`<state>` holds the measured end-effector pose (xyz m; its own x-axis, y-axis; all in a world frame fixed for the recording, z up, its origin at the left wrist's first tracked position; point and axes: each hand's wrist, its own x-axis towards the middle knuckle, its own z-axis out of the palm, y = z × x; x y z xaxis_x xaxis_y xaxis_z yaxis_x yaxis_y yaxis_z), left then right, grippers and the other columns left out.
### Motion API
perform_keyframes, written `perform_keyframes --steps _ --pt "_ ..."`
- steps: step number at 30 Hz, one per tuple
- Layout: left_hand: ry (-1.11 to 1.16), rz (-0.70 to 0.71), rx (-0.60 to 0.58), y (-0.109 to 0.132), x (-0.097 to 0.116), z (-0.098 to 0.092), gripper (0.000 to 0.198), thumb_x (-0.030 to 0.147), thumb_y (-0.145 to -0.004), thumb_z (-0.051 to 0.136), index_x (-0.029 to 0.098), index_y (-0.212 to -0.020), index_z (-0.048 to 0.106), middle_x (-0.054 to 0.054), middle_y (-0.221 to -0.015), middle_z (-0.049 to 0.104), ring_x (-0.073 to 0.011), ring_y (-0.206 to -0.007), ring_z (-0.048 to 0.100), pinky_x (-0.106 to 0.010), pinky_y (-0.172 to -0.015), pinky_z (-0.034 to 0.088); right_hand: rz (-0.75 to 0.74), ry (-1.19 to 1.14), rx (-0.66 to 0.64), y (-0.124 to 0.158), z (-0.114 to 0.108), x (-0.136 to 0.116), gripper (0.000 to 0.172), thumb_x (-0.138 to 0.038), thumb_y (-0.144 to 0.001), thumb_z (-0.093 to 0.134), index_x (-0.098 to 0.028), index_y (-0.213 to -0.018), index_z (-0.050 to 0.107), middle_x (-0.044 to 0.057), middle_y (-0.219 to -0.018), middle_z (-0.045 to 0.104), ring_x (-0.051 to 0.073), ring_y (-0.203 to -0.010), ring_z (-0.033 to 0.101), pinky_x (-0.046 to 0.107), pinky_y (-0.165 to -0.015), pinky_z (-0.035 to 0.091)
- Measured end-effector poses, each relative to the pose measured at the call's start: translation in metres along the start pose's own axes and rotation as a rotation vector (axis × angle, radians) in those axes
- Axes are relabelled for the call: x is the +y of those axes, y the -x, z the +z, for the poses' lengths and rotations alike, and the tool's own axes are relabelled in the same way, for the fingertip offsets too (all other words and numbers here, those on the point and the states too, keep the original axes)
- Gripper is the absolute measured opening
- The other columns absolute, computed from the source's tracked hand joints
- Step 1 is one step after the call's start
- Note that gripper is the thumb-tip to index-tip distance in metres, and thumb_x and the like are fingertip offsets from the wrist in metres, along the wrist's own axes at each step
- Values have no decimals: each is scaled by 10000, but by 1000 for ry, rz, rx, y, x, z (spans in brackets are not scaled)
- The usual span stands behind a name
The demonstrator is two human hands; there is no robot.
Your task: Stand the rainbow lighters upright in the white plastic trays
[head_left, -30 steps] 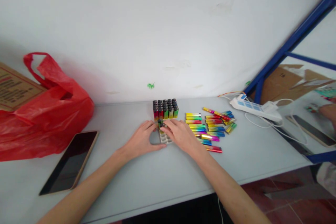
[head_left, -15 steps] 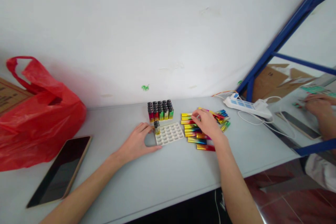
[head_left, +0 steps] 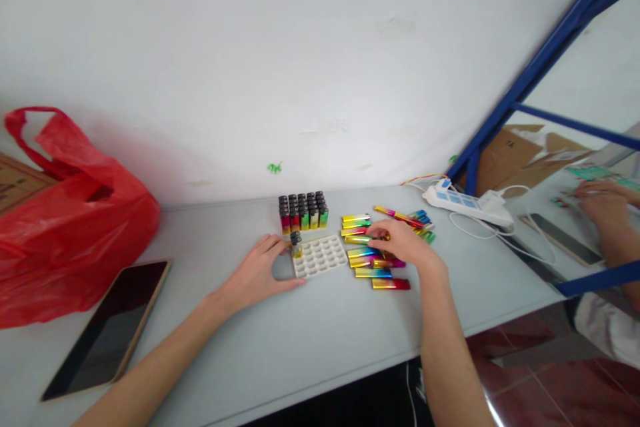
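Observation:
My left hand [head_left: 257, 272] lies flat on the grey table [head_left: 310, 340], fingers against the left edge of a white slotted tray [head_left: 323, 257]. One lighter [head_left: 296, 245] stands in the tray's far left corner. Behind the tray stands a packed block of upright lighters [head_left: 303, 211] with black tops. My right hand [head_left: 403, 243] rests on a pile of rainbow-coloured lighters [head_left: 373, 260] lying flat to the right of the tray, with its fingertips pinching one of them.
A dark phone [head_left: 107, 327] lies at the front left, beside a red plastic bag [head_left: 70, 220]. A white power strip [head_left: 465, 203] with cables sits at the back right. Another person's hand [head_left: 603, 203] works beyond a blue frame [head_left: 540, 67].
My right hand left the tray and moved right to the pile of flat lighters, then drew back toward me over it. One lighter now stands uncovered in the tray. My left hand stayed.

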<state>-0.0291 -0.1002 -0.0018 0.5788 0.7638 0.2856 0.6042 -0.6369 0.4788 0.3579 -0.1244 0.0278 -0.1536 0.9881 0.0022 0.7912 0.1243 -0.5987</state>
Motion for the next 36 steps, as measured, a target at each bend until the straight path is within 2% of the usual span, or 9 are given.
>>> perform_keyframes --steps 3,7,11,15,18,22,26,29,36 --pt "-6 8 3 0 0 0 568 727 -802 863 234 -991 653 -86 -1108 717 -329 -1047 710 -481 -964 612 -63 24 42 1 -1 0 110 -278 -919 834 -219 -1009 859 67 -948 805 257 -888 749 385 -852 563" --pt "-14 7 3 1 0 -1 566 722 -797 866 232 -992 656 -82 -1092 716 -330 -1042 708 -483 -967 612 -171 -83 287 1 0 -6 166 -355 -985 755 -233 -1055 843 95 -1079 759 271 -1020 728 445 -991 558" --pt "-14 7 -1 0 1 0 584 738 -803 858 230 -1011 659 -89 -1101 719 -337 -1054 708 -491 -976 611 -162 -480 486 -6 10 -30 291 -508 -937 818 -247 -1062 784 92 -1162 761 268 -1094 717 425 -987 582" --pt "-21 26 1 0 0 0 578 740 -812 855 232 -1012 662 -94 -1109 726 -342 -1058 707 -498 -988 608 -74 -1117 366 -13 33 -66 474 -676 -870 854 -281 -1055 668 21 -943 767 215 -871 722 386 -849 621" --pt "-20 29 5 1 -1 1 572 725 -809 867 230 -1018 669 -93 -1106 731 -343 -1054 709 -499 -984 609 -40 -1266 143 -16 55 -85 511 -701 -867 851 -296 -1072 617 -80 -688 587 132 -569 503 295 -626 540" --pt "-14 33 17 1 0 1 540 681 -809 889 233 -1028 680 -92 -1114 737 -340 -1061 710 -491 -981 608 9 -1076 13 -16 81 -96 543 -793 -901 747 -287 -980 567 -109 -635 391 110 -501 271 242 -459 246" --pt "-3 28 17 2 1 1 540 659 -804 903 225 -1037 682 -100 -1119 736 -339 -1057 707 -490 -972 608 -144 -678 172 -13 93 -104 545 -732 -1001 616 -243 -777 531 -49 -671 448 139 -626 397 284 -566 296" --pt "11 28 20 2 2 0 533 657 -807 899 226 -1038 688 -98 -1123 736 -334 -1062 704 -487 -975 606 -175 -452 256 -11 97 -108 567 -628 -1023 587 -242 -638 433 -43 -617 402 137 -626 375 308 -600 268" --pt "21 23 15 1 3 -2 555 687 -794 893 230 -1040 695 -96 -1118 741 -338 -1047 710 -492 -965 613 -151 -309 325 -13 103 -101 355 -363 -957 573 -250 -641 459 -32 -583 489 149 -592 393 305 -604 303"
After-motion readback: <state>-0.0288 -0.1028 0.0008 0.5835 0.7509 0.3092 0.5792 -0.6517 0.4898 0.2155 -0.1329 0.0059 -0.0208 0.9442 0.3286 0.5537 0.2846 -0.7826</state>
